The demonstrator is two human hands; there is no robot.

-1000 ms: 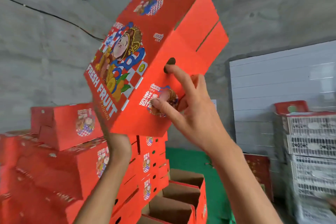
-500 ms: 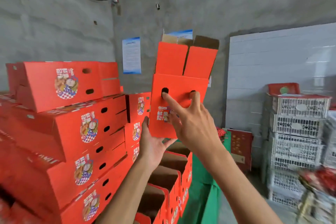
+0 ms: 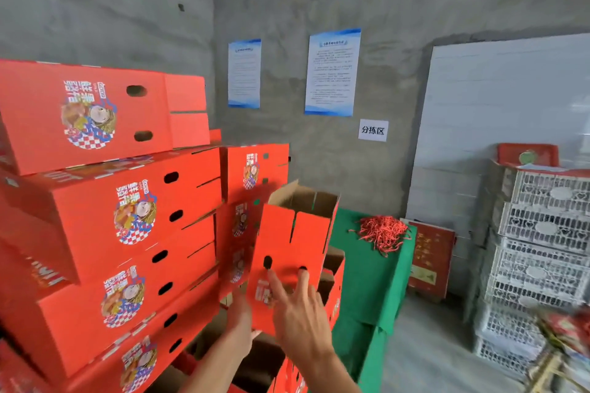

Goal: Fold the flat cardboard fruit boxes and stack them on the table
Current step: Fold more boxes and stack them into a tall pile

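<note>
Concrete walls behind, red box (image 3: pixel 292 252) stands upright beside the stack (image 3: pixel 127 217). Right hand (image 3: pixel 298 313) nearer, fingers straight against it; left hand (image 3: pixel 241 325) grips underneath.

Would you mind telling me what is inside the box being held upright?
The held box is open on top, showing only bare brown cardboard inner walls. Its lower interior is hidden by its red front, where the right hand rests.

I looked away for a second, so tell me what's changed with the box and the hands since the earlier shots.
The folded box came down from overhead, turned upright with its open flaps on top, and now sits low beside the stacked boxes. The right hand kept its fingers at the holes; the left hand stayed underneath. The white crates are unchanged.
</note>
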